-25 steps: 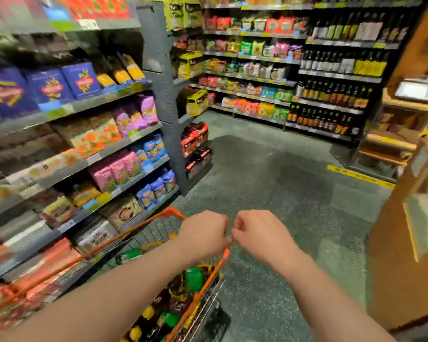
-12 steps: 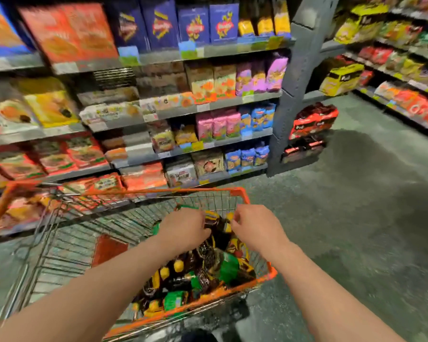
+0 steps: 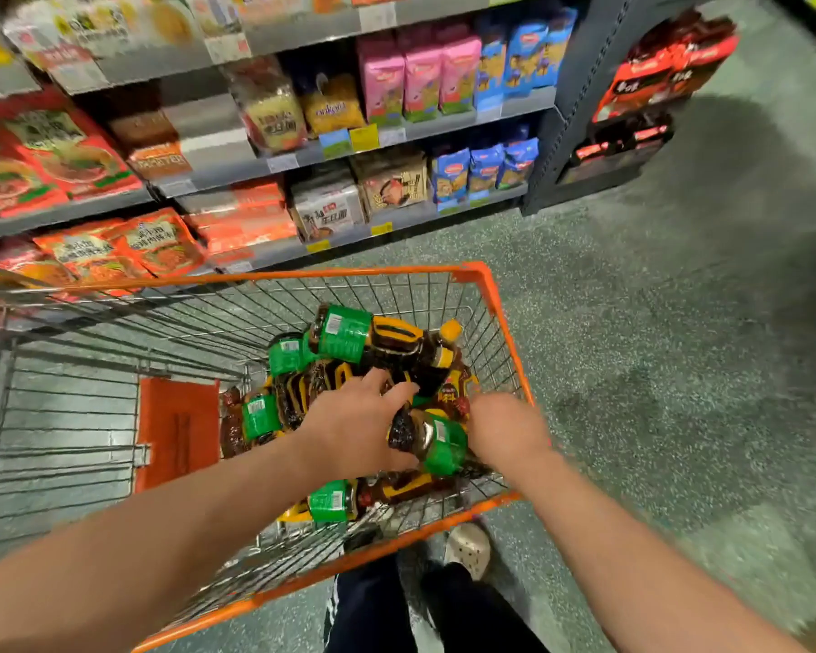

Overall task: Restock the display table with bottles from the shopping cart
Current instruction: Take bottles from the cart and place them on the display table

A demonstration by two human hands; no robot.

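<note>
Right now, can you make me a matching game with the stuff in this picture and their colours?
Things:
1. cart rim
2. bottle label
3. shoe
4. noodle bags

Colours:
A. pink
B. white
C. orange
D. green

Pairs: 1-C, 2-D, 3-B, 4-A

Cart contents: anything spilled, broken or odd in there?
No spill or damage visible. The dark green-labelled bottles lie jumbled on their sides at the right end of the orange-rimmed wire shopping cart, none upright. Left hand and right hand reach among them.
</note>
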